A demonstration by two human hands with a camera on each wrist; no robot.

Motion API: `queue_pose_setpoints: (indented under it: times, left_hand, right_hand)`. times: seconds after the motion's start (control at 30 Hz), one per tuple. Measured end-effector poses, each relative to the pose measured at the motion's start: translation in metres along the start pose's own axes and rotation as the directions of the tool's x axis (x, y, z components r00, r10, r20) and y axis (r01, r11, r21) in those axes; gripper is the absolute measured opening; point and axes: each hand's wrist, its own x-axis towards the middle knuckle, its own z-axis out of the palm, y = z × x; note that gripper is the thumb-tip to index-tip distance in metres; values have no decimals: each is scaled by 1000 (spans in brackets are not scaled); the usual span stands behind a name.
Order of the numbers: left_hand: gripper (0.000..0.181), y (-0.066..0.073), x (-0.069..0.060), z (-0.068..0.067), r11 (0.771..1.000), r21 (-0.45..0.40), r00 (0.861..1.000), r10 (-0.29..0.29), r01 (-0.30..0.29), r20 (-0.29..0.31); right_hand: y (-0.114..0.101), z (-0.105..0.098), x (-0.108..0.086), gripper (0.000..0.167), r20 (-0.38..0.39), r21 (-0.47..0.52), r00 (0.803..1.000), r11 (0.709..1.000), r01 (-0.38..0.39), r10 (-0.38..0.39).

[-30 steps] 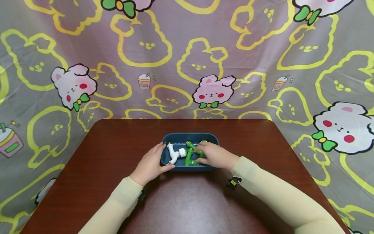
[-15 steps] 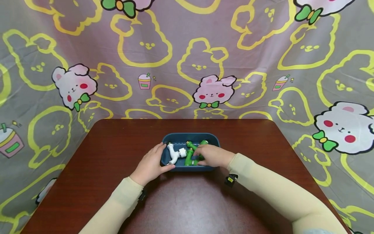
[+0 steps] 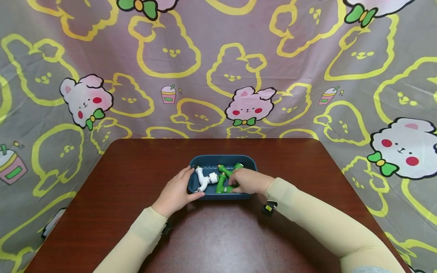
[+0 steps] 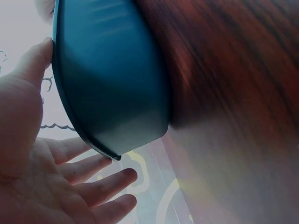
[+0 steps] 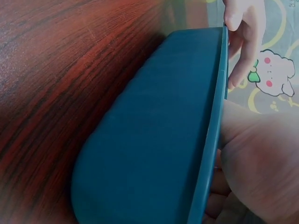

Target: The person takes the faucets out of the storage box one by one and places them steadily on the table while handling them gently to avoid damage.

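Left hand (image 3: 173,195), fingers spread, touches the left rim of a blue oblong plastic bin (image 3: 220,197); right hand (image 3: 252,181) inside over green branched taps (image 3: 220,184) at right, grip I can't tell from here. White branched tap (image 3: 203,179) lies inside, left.

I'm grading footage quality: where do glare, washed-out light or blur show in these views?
Head: pale glare on the near part of the table; left wrist: washed-out backdrop beside the left hand, dim tray wall; right wrist: the right hand looks soft.
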Motion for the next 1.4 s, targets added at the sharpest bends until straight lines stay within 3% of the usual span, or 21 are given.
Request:
queue_pose_setpoints:
  times: [0.3, 0.63, 1.4]
  left_hand:
    - [97, -1, 0, 0, 1000, -5, 1000, 7, -7, -9]
    - [97, 0, 0, 0, 1000, -10, 1000, -5, 4, -3]
    - [97, 0, -1, 0, 1000, -22, 1000, -14, 14, 9]
  right_hand:
    - [-1, -1, 0, 24, 58, 51, 996, 997, -64, 62]
    - [2, 1, 1, 22, 71, 121, 993, 988, -100, 92]
    - [-1, 1, 3, 25, -29, 141, 985, 976, -163, 168]
